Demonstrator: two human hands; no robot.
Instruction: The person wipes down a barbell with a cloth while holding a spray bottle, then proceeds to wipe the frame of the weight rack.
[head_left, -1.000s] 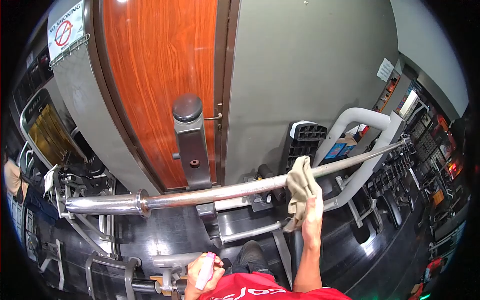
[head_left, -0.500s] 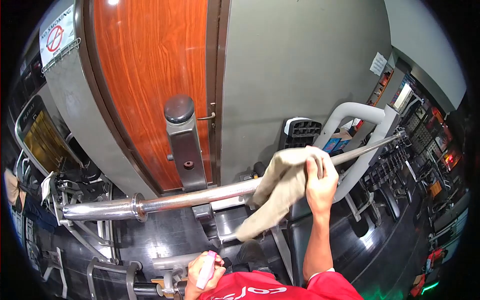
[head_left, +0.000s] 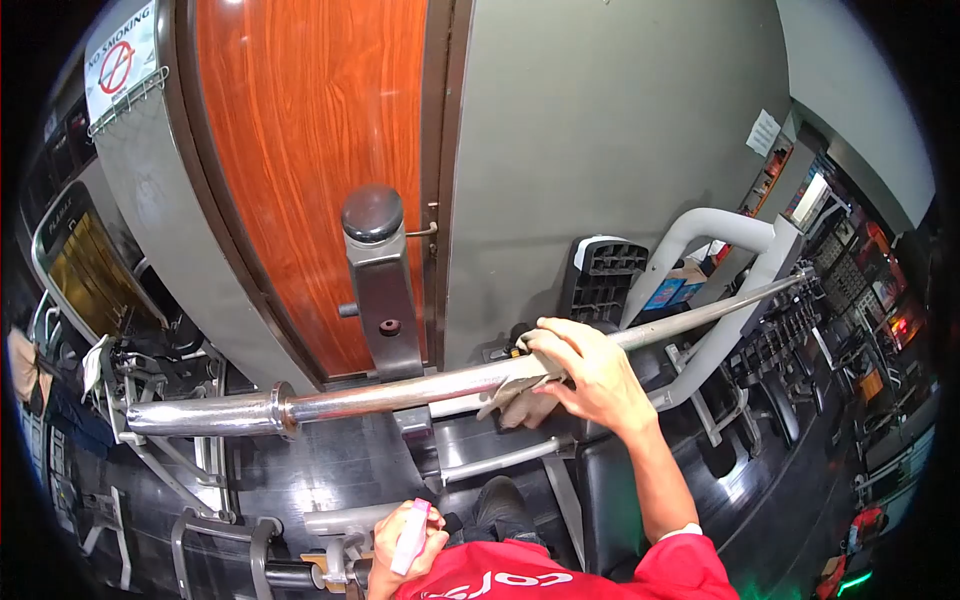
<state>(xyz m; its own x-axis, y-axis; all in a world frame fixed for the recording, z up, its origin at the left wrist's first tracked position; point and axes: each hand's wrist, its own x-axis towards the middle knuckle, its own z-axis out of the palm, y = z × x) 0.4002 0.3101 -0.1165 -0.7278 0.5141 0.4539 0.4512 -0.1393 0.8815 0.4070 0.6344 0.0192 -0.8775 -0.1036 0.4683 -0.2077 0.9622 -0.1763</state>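
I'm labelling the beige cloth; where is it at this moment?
Right of centre in the head view, the beige cloth is pressed against the chrome barbell under the right hand, right of the grey upright post.

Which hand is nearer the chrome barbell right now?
Right. The right hand is on the barbell, pressing a beige cloth against it. The left hand is low and close to the body, well below the bar, holding a spray bottle.
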